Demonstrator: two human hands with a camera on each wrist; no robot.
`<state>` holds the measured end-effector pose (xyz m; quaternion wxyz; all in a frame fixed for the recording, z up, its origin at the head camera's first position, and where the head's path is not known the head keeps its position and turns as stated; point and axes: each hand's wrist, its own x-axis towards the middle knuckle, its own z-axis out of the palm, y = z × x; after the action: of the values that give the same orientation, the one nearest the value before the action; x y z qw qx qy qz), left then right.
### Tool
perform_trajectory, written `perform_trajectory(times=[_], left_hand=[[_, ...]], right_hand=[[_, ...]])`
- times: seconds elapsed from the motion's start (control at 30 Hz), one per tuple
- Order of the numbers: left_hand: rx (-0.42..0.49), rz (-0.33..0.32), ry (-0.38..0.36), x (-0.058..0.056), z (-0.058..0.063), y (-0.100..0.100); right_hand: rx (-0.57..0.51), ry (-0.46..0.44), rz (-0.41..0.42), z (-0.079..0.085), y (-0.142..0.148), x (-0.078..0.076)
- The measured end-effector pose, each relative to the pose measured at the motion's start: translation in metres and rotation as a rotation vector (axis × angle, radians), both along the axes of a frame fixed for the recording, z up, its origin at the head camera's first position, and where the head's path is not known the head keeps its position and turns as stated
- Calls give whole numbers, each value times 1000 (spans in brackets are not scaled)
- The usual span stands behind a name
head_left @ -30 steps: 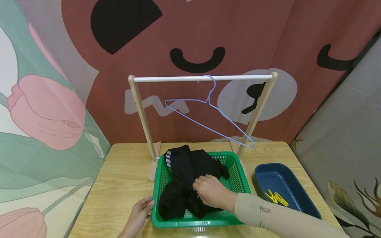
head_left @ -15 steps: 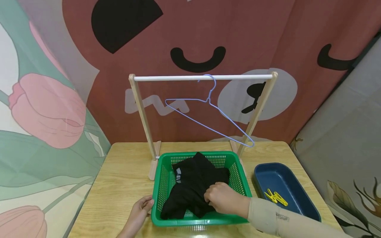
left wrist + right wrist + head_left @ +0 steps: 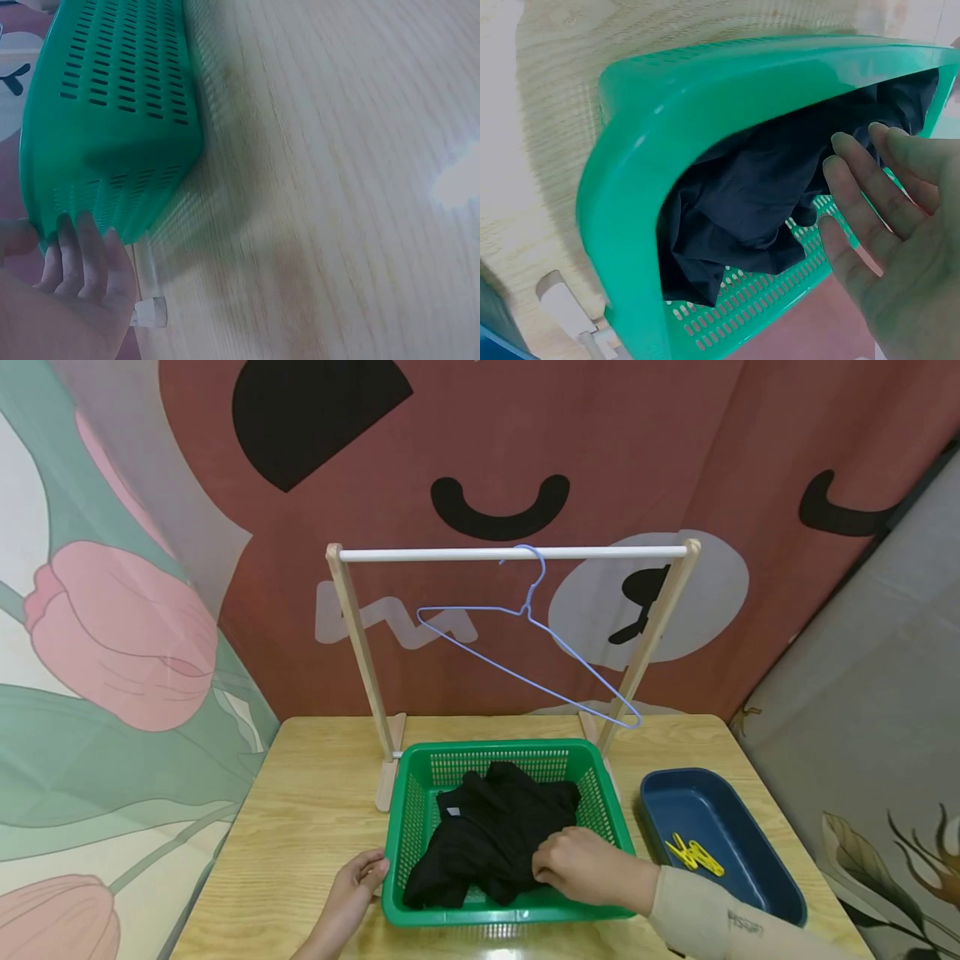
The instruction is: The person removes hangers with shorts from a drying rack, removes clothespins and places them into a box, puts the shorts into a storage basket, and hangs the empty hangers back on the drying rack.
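Observation:
A black garment (image 3: 487, 843) with a small pale patch lies crumpled inside a green plastic basket (image 3: 517, 915). My left hand (image 3: 347, 893) grips the basket's left rim, its fingers (image 3: 91, 255) against the outer wall and the thumb at the edge. My right hand (image 3: 583, 867) is over the basket's front right part, at the garment's near right side. The right wrist view shows its fingers (image 3: 855, 191) loosely bent and apart, with no cloth between them.
Behind the basket stands a wooden rack with a white rod (image 3: 427, 556). A blue hanger (image 3: 528, 608) hangs from it, slanting down to the right. On the right, a dark blue tray (image 3: 753, 839) holds yellow clothespins (image 3: 696, 854). Printed curtains enclose the table.
The black garment has dropped lower and flattened in the basket, and its pale stripes are mostly hidden. My right hand has moved right and nearer; the left hand stays at the rim.

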<state>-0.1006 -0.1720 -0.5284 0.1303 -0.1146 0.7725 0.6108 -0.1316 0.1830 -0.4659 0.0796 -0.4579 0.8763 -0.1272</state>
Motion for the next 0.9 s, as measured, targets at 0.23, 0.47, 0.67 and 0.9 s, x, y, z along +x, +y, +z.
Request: perform_trajectory(times=[0.23, 0.47, 0.67, 0.9], left_hand=[[30, 31, -26, 2, 2, -2], [-2, 4, -10, 1, 4, -5], [-58, -26, 49, -1, 9, -14], [-179, -98, 143, -12, 19, -21]], right_hand=[[-60, -26, -45, 3, 8, 4], [-117, -35, -111, 4, 26, 8], [-122, -33, -208, 9, 45, 11], [-154, 155, -386, 13, 62, 9]])
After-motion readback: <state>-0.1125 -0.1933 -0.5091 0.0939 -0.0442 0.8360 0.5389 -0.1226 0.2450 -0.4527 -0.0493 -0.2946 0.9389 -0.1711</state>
